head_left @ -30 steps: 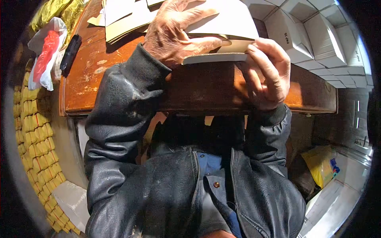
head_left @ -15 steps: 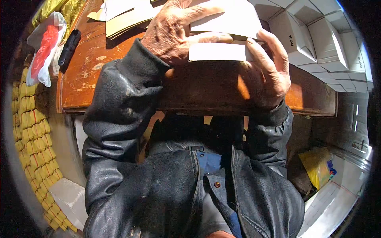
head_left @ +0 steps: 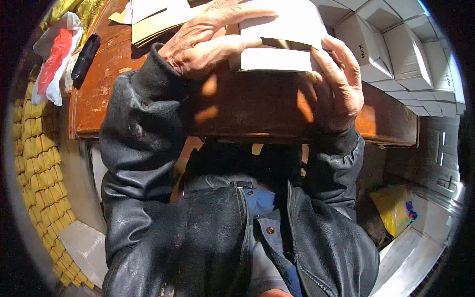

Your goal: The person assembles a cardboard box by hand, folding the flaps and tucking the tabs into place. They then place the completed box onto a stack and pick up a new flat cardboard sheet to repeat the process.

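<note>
A white cardboard box (head_left: pixel 284 24) lies near the table's front edge, with a narrow flap (head_left: pixel 277 60) standing out on the side toward me. Between the flap and the top panel a dark gap shows. My left hand (head_left: pixel 205 42) is open, its index finger stretched over the top panel and its thumb tip at the left end of the gap. At the right corner my right hand (head_left: pixel 339 81) is closed on the box, with fingertips by the flap's end and the panel edge. The box's far part is cut off by the frame.
White boxes marked PAP 20 (head_left: pixel 366 47) are stacked at the right of the wooden table (head_left: pixel 109 99). Flat card sheets (head_left: pixel 158 24) lie at the back left. A black object (head_left: pixel 86 59) and a red-and-white plastic bag (head_left: pixel 54 59) sit at the left edge.
My left hand has shifted left, and its thumb has drawn back along the gap toward the box's left end. The flap has moved slightly up and right. My right hand has barely moved.
</note>
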{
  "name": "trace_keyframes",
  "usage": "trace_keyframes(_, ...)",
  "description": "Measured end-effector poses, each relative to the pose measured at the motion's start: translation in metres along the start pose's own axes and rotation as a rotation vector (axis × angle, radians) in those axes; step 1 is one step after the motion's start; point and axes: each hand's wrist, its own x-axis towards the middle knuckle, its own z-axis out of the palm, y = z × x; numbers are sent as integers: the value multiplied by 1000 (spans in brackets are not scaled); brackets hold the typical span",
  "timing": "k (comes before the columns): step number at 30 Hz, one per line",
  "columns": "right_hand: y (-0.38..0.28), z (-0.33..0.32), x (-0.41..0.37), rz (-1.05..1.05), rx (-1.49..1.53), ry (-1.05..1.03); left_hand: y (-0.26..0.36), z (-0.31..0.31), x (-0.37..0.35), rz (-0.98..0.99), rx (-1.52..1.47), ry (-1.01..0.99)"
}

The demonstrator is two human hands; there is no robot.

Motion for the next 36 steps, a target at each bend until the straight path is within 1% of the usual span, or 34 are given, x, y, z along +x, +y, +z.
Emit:
trace_keyframes(1, 1, 1, 0, 4, 4, 2, 18, -3, 1, -49, -8, -15)
trace_keyframes(3, 1, 1, 0, 13, 8, 5, 31, -5, 2, -96, -46, -22)
trace_keyframes(6, -1, 1, 1, 22, 35, 22, 32, -4, 0, -90, -111, 3)
trace_keyframes(9, 0, -1, 2, 12, -6, 13, 30, -2, 0, -101, -98, 16)
trace_keyframes(12, -2, 1, 4, 3, -7, 29, 20, -2, 3, -131, -20, 6)
trace_keyframes(14, -3, -1, 6, 3, -11, 25, -3, 1, 1, -113, 39, 3)
trace_keyframes(16, -3, -1, 7, 11, 4, 29, -34, -2, 13, 509, 336, 65)
trace_keyframes(18, -3, -1, 8, 25, 37, 41, -43, 0, 11, 581, 347, 75)
trace_keyframes(19, -2, -2, 8, -6, 14, 36, -29, 2, 5, 341, 213, 54)
trace_keyframes(21, 1, -2, 9, -48, -23, 32, -9, 3, -1, 118, 53, 38)
trace_keyframes(23, 1, -2, 10, -49, -41, 38, 1, 3, 0, 150, 4, 50)
trace_keyframes(25, 0, -2, 12, -25, -45, 55, 0, 4, 1, 129, 71, 50)
trace_keyframes(30, 2, -1, 19, -4, -46, 74, -10, 7, 2, 151, 89, 81)
trace_keyframes(33, 6, 0, 13, 106, 2, 45, -3, 6, 1, 108, 82, 95)
trace_keyframes(36, 13, 1, 13, 133, 53, 55, -9, 5, 2, 119, 101, 78)
